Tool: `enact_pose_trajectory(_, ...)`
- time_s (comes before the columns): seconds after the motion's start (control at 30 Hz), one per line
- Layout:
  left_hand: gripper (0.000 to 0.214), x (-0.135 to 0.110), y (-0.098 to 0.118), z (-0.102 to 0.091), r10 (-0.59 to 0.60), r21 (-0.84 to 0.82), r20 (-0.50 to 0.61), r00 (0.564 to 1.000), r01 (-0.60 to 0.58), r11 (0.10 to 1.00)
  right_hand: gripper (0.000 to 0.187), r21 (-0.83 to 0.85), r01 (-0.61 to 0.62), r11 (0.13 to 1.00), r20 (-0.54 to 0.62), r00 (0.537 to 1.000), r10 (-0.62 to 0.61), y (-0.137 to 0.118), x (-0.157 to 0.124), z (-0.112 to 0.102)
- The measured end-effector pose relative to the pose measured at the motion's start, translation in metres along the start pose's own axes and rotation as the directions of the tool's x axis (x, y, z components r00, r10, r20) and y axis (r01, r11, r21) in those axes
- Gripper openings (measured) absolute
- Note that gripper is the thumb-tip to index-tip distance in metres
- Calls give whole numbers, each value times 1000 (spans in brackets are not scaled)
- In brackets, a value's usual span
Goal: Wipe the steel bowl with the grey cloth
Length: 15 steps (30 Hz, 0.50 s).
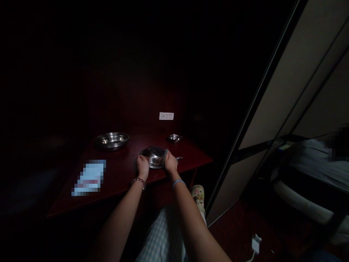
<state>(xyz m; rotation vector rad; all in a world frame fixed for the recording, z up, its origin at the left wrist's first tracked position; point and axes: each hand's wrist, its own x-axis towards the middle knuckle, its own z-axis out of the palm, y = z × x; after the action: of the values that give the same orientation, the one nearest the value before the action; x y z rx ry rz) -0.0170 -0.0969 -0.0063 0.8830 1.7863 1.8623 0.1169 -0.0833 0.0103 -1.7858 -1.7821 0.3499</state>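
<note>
Clasping the left side of a stainless-steel bowl point(156, 157) with the left hand point(143, 168), close to the front edge of the dark red tabletop point(120, 169), right of its middle. Grasping a grey cloth point(164, 158) in the right hand point(171, 162), against the bowl's right side. Toward the back left corner, a stack of shallow stainless-steel dishes point(112, 141); near the back right corner, a small metal bowl point(175, 138). By the left edge, toward the front corner, a pale blue item point(91, 176), pixelated beyond recognition. On the wall point(131, 116) behind the back edge, a white power socket point(166, 116).
</note>
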Motion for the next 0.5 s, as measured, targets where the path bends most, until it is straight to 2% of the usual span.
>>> enact_pose_trajectory(0.1,24,-1,2,-1,-71,-32,27,997,72,997,51,-11,-3,1000,-9,1000,3,1,-5,-1)
enact_pose_trajectory(0.5,24,-5,7,-4,-83,-80,70,994,89,993,46,-27,7,1000,-22,1000,-8,3,-11,-4)
